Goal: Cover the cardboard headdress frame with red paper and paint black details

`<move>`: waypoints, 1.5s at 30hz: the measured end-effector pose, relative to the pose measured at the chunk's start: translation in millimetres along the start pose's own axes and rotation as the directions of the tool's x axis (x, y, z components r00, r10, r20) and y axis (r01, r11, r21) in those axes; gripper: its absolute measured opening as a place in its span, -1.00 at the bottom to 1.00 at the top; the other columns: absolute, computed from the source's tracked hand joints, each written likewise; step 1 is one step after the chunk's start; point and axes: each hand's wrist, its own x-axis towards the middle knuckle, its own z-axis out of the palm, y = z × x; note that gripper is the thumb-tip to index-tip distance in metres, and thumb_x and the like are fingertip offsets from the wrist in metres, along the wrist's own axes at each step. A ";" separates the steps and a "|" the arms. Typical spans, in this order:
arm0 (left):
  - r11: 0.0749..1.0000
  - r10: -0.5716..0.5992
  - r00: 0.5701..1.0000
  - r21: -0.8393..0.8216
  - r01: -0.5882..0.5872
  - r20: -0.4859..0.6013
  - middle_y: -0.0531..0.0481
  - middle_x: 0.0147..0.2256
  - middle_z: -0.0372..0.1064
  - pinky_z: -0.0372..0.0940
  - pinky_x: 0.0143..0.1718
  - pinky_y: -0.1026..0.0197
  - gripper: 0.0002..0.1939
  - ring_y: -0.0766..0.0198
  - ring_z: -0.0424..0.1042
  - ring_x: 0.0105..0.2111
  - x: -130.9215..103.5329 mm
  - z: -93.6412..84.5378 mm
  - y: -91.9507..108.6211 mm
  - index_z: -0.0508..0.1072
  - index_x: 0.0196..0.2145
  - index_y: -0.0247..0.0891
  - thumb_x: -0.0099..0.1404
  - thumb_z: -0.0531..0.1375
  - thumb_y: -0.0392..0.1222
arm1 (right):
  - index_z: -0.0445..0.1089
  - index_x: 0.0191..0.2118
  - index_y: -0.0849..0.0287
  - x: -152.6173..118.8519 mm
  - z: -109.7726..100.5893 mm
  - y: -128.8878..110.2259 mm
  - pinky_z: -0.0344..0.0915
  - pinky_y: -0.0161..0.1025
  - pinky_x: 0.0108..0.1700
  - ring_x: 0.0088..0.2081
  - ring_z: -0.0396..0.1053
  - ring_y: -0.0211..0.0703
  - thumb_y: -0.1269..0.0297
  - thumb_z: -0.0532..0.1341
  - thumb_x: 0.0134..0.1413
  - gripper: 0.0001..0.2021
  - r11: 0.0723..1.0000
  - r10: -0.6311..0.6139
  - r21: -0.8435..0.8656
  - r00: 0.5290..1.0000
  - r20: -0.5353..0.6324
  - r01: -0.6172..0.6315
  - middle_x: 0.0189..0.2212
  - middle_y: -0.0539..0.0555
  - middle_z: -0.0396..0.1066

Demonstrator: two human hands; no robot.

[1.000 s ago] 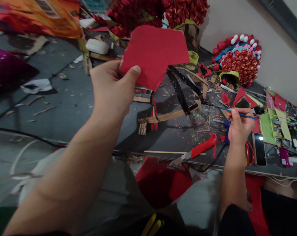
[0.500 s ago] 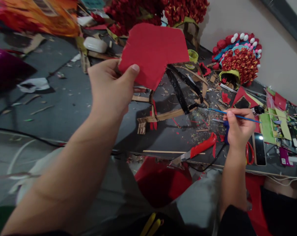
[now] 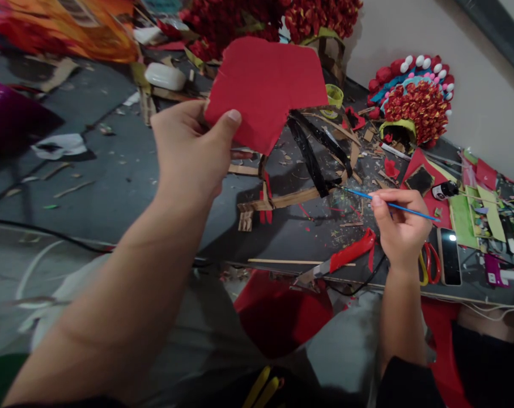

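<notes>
My left hand (image 3: pixel 192 153) grips the lower left edge of a red cardboard piece (image 3: pixel 269 85), thumb on its face and the other fingers hidden behind. From that piece hangs a frame of brown cardboard strips (image 3: pixel 299 198), with two strips (image 3: pixel 305 150) coated in glossy black. Between the fingers of my right hand (image 3: pixel 403 224) is a thin blue paintbrush (image 3: pixel 393 208). Its dark tip meets or nearly meets the frame's lower strip, just right of the black part. A small black-capped bottle (image 3: pixel 444 190) stands beyond my right hand.
Along the table's front edge lie a red-handled knife (image 3: pixel 352 251), red-handled scissors (image 3: pixel 433 263) and a phone (image 3: pixel 450 258). A red flowered headdress (image 3: pixel 418 107) stands by the wall. Cardboard scraps litter the grey table (image 3: pixel 124 192). Another person's dark clothing (image 3: pixel 486 362) shows at lower right.
My right hand has moved a little left with the paintbrush, bringing its tip along the lower strip toward the black part. The small bottle is now uncovered. My left hand stays nearly still.
</notes>
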 end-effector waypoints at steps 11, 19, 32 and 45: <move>1.000 0.005 1.000 -0.024 -0.006 -0.029 0.01 -0.45 0.28 0.48 -0.24 -0.29 -0.51 0.30 0.41 -0.49 -0.9 2.4 5.7 0.41 -0.33 -0.45 -0.02 0.23 0.09 | 0.39 -0.33 0.11 3.3 -3.5 8.5 0.50 -0.31 -0.35 -0.40 0.51 -0.30 0.21 0.31 0.13 -0.87 0.991 0.061 0.121 0.998 -0.017 -0.058 -0.39 -0.04 0.52; 1.000 -0.010 1.000 -0.026 0.010 -0.023 0.04 -0.45 0.27 0.53 -0.26 -0.12 -0.52 0.30 0.43 -0.45 1.6 1.3 1.5 0.36 -0.37 -0.39 -0.02 0.28 0.13 | 0.36 -0.34 0.14 11.1 -11.8 38.3 0.47 -0.31 -0.39 -0.48 0.47 -0.32 0.13 0.32 0.10 -0.79 0.991 0.111 0.092 0.973 -0.202 -0.093 -0.45 -0.05 0.50; 0.999 -0.047 0.999 0.027 0.048 -0.016 0.02 -0.43 0.32 0.54 -0.31 -0.01 -0.53 0.04 0.54 -0.22 -0.6 1.2 4.0 0.34 -0.33 -0.36 0.09 0.25 0.15 | 0.39 -0.29 0.06 -1.6 -0.5 16.1 0.55 -0.18 -0.24 -0.29 0.56 -0.21 0.27 0.27 0.17 -0.96 0.970 -0.220 -0.130 0.969 -0.116 0.205 -0.35 -0.02 0.54; 0.999 -0.048 0.999 -0.009 0.047 -0.020 0.00 -0.46 0.23 0.42 -0.14 -0.40 -0.49 -0.06 0.52 -0.22 -0.4 2.3 3.8 0.40 -0.32 -0.44 0.01 0.24 0.13 | 0.39 -0.28 -0.01 -6.6 6.6 4.4 0.53 -0.26 -0.22 -0.29 0.56 -0.25 0.35 0.24 0.18 -0.93 0.877 -0.378 -0.287 0.922 0.084 0.386 -0.33 -0.04 0.57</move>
